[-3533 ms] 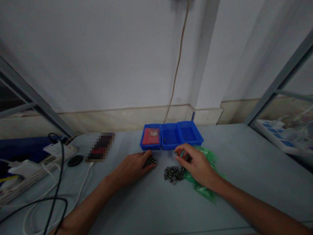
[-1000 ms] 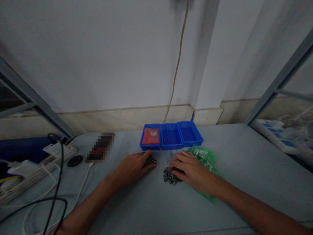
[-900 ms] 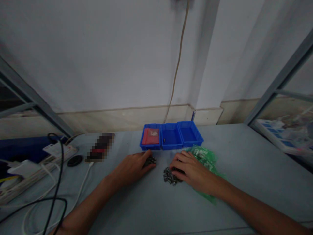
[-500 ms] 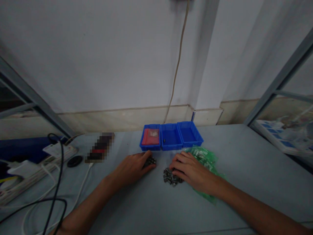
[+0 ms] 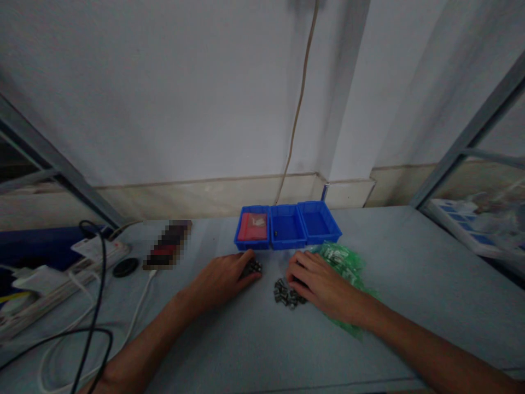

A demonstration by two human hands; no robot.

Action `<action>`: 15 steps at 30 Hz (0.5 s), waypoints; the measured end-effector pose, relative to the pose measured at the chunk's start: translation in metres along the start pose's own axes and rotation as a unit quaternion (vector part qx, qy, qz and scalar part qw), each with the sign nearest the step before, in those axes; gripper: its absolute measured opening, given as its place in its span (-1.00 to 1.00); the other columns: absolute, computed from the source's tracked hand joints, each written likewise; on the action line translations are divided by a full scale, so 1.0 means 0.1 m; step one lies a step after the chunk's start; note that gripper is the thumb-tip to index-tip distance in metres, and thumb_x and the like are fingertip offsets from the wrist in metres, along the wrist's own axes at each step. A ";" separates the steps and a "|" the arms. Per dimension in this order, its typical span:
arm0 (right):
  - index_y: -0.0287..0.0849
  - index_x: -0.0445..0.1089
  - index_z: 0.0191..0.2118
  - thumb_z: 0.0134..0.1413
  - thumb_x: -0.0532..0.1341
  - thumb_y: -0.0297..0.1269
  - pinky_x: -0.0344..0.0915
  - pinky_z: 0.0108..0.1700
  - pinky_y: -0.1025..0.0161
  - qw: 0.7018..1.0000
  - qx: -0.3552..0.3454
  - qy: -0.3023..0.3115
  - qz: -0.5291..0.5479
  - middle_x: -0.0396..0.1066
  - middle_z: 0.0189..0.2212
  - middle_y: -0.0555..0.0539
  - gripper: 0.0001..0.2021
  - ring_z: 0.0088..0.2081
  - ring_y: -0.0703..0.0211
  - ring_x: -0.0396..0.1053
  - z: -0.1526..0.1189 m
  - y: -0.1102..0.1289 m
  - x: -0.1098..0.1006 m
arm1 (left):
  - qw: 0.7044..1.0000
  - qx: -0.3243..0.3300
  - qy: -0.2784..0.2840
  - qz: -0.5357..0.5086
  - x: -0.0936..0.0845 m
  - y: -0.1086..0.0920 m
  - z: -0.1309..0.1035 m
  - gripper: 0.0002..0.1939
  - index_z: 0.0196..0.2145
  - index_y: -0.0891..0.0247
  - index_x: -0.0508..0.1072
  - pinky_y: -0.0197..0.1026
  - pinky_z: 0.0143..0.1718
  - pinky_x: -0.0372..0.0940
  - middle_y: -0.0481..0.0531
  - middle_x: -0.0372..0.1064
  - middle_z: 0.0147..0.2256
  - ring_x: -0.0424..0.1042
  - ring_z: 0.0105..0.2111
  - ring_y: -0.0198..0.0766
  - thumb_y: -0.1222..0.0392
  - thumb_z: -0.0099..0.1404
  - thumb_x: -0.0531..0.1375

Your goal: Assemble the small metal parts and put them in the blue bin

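Note:
Small, shiny metal cylinders lie in a loose pile (image 5: 283, 294) on the grey table. My left hand (image 5: 223, 278) rests to the left of it, thumb and fingers curved around a second cluster of the same metal cylinders (image 5: 255, 266). Over the right edge of the pile, my right hand (image 5: 314, 279) has its fingers curled down; whatever is under the fingertips is hidden. A crumpled green plastic bag (image 5: 342, 260) with pale printing lies under and beyond the right hand.
Behind my hands stand three blue bins: the left bin (image 5: 241, 244) contains a red packet (image 5: 251, 230), the middle bin (image 5: 287, 244) one small part, beside the right bin (image 5: 324, 239). At left are a pixelated device (image 5: 168, 246), a black disc (image 5: 125, 267), cables and a power strip (image 5: 57, 290).
The right fingers have shifted slightly at the pile's edge, and some cylinders there lie a little differently. My left hand keeps its place around its cluster.

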State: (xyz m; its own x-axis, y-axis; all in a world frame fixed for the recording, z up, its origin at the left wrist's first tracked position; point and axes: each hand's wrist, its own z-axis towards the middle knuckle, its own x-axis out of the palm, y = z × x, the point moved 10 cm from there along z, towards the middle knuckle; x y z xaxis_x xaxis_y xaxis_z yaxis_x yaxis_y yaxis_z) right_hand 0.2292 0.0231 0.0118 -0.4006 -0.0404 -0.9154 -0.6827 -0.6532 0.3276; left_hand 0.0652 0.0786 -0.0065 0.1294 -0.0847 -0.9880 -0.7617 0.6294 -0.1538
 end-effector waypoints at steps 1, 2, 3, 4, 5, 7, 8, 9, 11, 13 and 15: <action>-0.14 0.45 -0.06 0.44 0.24 -0.34 0.35 0.06 0.01 1.000 0.004 -0.002 0.001 0.43 -0.06 -0.13 -0.95 -0.03 -0.05 0.38 0.00 0.00 -0.01 | 1.000 -0.001 0.002 0.001 0.00 0.00 0.00 -0.55 0.13 0.19 0.36 -0.03 -0.17 0.41 0.19 0.60 -0.07 0.62 -0.15 0.07 -0.21 0.57 0.05; -0.14 0.45 -0.03 0.43 0.26 -0.33 0.35 0.08 -0.01 1.000 0.006 -0.004 0.001 0.42 -0.05 -0.14 -0.92 -0.02 -0.06 0.38 0.00 -0.01 -0.02 | 1.000 -0.001 0.003 0.003 0.00 0.00 0.00 -0.55 0.13 0.19 0.36 -0.03 -0.17 0.41 0.19 0.60 -0.07 0.62 -0.14 0.07 -0.21 0.57 0.05; -0.14 0.45 -0.01 0.43 0.26 -0.33 0.34 0.09 -0.01 1.000 0.007 -0.003 -0.002 0.42 -0.04 -0.15 -0.90 -0.01 -0.07 0.38 0.00 -0.01 -0.02 | 1.000 -0.001 0.003 0.005 0.00 0.00 0.00 -0.56 0.13 0.18 0.35 -0.04 -0.17 0.41 0.18 0.60 -0.07 0.62 -0.14 0.07 -0.21 0.57 0.05; -0.14 0.46 0.00 0.43 0.26 -0.34 0.34 0.10 -0.02 1.000 0.006 0.002 -0.005 0.42 -0.04 -0.16 -0.90 0.00 -0.07 0.38 0.00 0.00 -0.02 | 1.000 0.000 0.003 0.007 0.01 0.01 0.00 -0.56 0.13 0.18 0.35 -0.05 -0.17 0.40 0.18 0.60 -0.08 0.62 -0.14 0.06 -0.20 0.58 0.05; -0.14 0.47 -0.01 0.44 0.25 -0.35 0.34 0.10 -0.02 1.000 0.003 0.006 -0.009 0.43 -0.06 -0.16 -0.90 0.00 -0.08 0.38 0.00 0.01 -0.02 | 1.000 0.000 0.003 0.008 0.01 0.01 -0.01 -0.57 0.12 0.17 0.35 -0.06 -0.18 0.40 0.17 0.60 -0.09 0.62 -0.15 0.05 -0.21 0.58 0.05; -0.14 0.48 -0.06 0.45 0.23 -0.35 0.33 0.09 -0.02 1.000 -0.010 0.012 -0.016 0.44 -0.09 -0.15 -0.92 -0.02 -0.07 0.38 0.01 0.03 -0.01 | 1.000 0.003 0.003 0.008 0.02 0.01 -0.01 -0.57 0.12 0.16 0.35 -0.07 -0.19 0.39 0.16 0.60 -0.09 0.62 -0.17 0.03 -0.22 0.58 0.04; -0.14 0.47 -0.08 0.46 0.22 -0.35 0.33 0.09 -0.02 1.000 -0.014 0.012 -0.018 0.44 -0.10 -0.15 -0.92 -0.02 -0.07 0.38 0.01 0.03 -0.01 | 1.000 0.004 0.002 0.007 0.02 0.02 -0.01 -0.57 0.11 0.16 0.35 -0.07 -0.20 0.39 0.16 0.60 -0.09 0.62 -0.17 0.03 -0.22 0.58 0.04; -0.13 0.47 -0.09 0.46 0.21 -0.35 0.33 0.08 -0.03 1.000 -0.017 0.009 -0.020 0.45 -0.10 -0.15 -0.92 -0.03 -0.07 0.38 0.01 0.03 0.00 | 1.000 0.004 0.000 0.005 0.03 0.02 -0.01 -0.56 0.12 0.16 0.35 -0.07 -0.20 0.39 0.16 0.60 -0.09 0.62 -0.17 0.04 -0.23 0.58 0.03; -0.13 0.45 -0.09 0.49 0.17 -0.35 0.32 0.08 -0.04 1.000 -0.016 0.002 -0.022 0.45 -0.09 -0.15 -0.90 -0.04 -0.07 0.37 0.00 0.01 0.01 | 1.000 0.003 -0.002 0.003 0.03 0.04 -0.01 -0.55 0.12 0.16 0.35 -0.06 -0.20 0.39 0.17 0.60 -0.10 0.62 -0.17 0.05 -0.24 0.58 0.03; -0.14 0.43 -0.08 0.51 0.12 -0.37 0.32 0.06 -0.04 1.000 -0.007 -0.007 -0.018 0.45 -0.10 -0.15 -0.87 -0.07 -0.06 0.37 0.00 -0.02 0.03 | 1.000 0.002 -0.001 0.003 0.04 0.04 -0.01 -0.54 0.12 0.16 0.36 -0.04 -0.19 0.39 0.17 0.60 -0.11 0.61 -0.17 0.07 -0.24 0.58 0.02; -0.14 0.39 -0.08 0.53 0.08 -0.39 0.32 0.05 -0.02 1.000 0.005 -0.025 0.001 0.45 -0.12 -0.14 -0.85 -0.09 -0.04 0.38 -0.01 -0.05 0.02 | 1.000 0.003 -0.003 0.001 0.04 0.04 -0.01 -0.53 0.12 0.16 0.35 -0.03 -0.19 0.40 0.17 0.60 -0.10 0.61 -0.17 0.07 -0.25 0.57 0.02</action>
State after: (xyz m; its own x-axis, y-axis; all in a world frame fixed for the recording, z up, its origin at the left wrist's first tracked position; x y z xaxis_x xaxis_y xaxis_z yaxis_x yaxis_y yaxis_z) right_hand 0.2327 0.0261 0.0084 -0.4317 -0.0044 -0.9020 -0.6876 -0.6457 0.3322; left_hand 0.0620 0.0805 -0.0116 0.1324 -0.0782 -0.9881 -0.7585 0.6337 -0.1518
